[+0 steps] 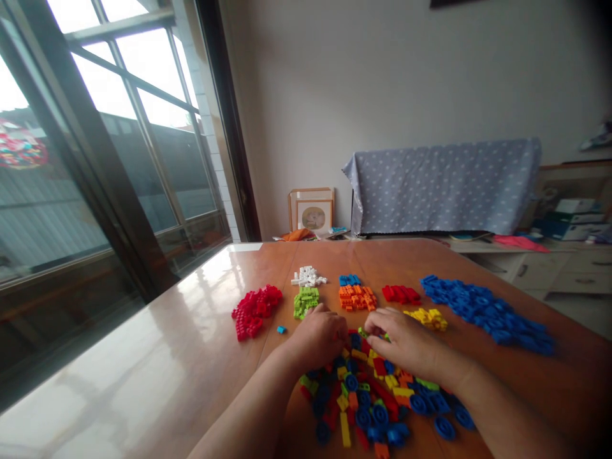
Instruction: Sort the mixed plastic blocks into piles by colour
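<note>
My left hand [321, 339] is curled over the left back of a mixed heap of toy building bricks [354, 401]. Its fingertips are turned away, so what they hold, if anything, is hidden. Across from it, my right hand [401, 338] pinches a small lime green brick [363, 332] between thumb and fingers, just above the heap. Red, blue, yellow, orange and green pieces lie jumbled below both hands. Just beyond my left hand is a lime green pile [306, 302]; a yellow pile [426, 319] sits behind my right hand.
Single-colour piles stand around the wooden table [191, 357]: pinkish red [255, 311], white [307, 276], orange [357, 298], small blue [350, 280], red [401, 294] and a long blue one [488, 312]. One light blue brick [282, 329] lies alone at left.
</note>
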Action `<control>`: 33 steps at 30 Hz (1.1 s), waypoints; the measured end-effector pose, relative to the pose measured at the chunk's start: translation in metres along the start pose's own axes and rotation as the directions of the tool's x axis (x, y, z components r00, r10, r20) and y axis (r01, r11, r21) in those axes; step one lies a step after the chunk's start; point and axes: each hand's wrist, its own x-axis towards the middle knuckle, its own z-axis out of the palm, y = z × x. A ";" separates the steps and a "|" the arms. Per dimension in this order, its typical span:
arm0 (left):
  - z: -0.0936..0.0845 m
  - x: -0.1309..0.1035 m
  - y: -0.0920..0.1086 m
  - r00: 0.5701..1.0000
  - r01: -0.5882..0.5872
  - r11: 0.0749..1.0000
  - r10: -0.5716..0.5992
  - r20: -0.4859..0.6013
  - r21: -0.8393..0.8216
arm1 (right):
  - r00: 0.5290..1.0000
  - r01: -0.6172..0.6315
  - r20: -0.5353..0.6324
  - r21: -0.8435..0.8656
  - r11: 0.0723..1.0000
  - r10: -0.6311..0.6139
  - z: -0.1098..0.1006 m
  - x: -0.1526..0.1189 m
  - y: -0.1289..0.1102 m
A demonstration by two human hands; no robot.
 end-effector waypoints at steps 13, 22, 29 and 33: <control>-0.006 0.006 -0.061 0.740 0.174 0.946 -0.308 -0.598 -0.272 | 0.999 0.008 -0.035 0.023 1.000 -0.007 0.000 0.001 0.002; -0.005 0.007 -0.064 0.766 0.269 0.930 -0.365 -0.529 -0.252 | 0.999 0.000 -0.040 0.019 1.000 0.001 -0.001 0.000 -0.001; -0.007 0.007 -0.066 0.746 0.284 0.919 -0.391 -0.539 -0.274 | 1.000 0.005 -0.025 0.029 1.000 -0.004 0.001 0.001 0.000; -0.009 0.006 -0.060 0.766 0.267 0.923 -0.379 -0.520 -0.278 | 0.999 0.011 -0.031 0.034 0.999 -0.010 0.001 0.000 -0.001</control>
